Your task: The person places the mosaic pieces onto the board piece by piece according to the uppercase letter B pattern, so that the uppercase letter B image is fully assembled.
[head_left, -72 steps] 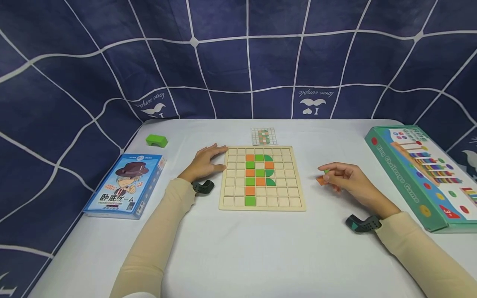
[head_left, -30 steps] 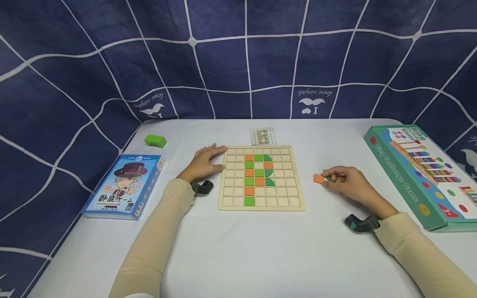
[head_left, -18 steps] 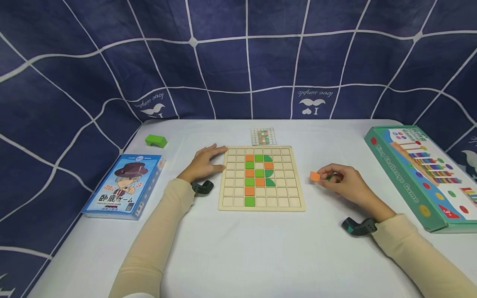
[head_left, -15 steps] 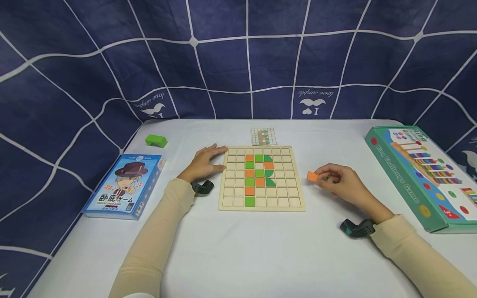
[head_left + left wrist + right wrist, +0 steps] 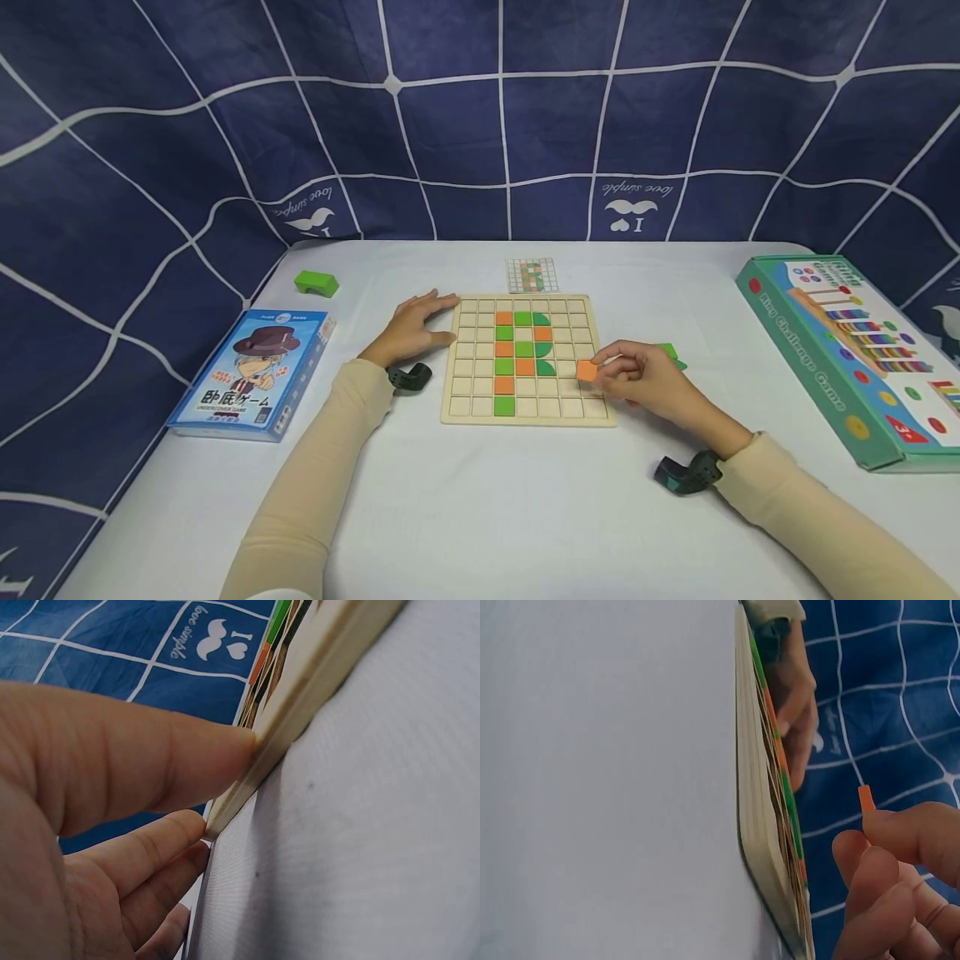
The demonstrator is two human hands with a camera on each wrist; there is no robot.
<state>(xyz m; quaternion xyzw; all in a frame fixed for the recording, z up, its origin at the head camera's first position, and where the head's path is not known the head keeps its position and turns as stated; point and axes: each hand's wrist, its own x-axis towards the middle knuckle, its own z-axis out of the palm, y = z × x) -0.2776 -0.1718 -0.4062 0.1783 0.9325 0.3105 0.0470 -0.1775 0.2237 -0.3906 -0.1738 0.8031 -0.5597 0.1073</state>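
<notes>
My right hand [image 5: 648, 379] pinches an orange square tile [image 5: 587, 371] between thumb and fingers, above the right part of the wooden grid board [image 5: 483, 416]. In the right wrist view the tile [image 5: 865, 797] shows edge-on at the fingertips, clear of the board. The fingers of my left hand [image 5: 408, 332] are spread and relaxed at the board's left edge; its thumb [image 5: 202, 750] touches that edge in the left wrist view. Orange, green and dark green rounded tiles form a letter R in the cells. A printed card [image 5: 531, 275] with a similar pattern lies behind the board.
Loose green pieces [image 5: 666, 350] lie beyond my right hand, partly hidden by it. A blue game box [image 5: 251, 375] and a green arch block [image 5: 316, 283] are at the left. The large Ring Challenge Game box [image 5: 855, 358] lies at the right.
My right hand has picked up the orange tile from the right and carried it left over the board, uncovering green pieces behind it. The left hand has stayed put.
</notes>
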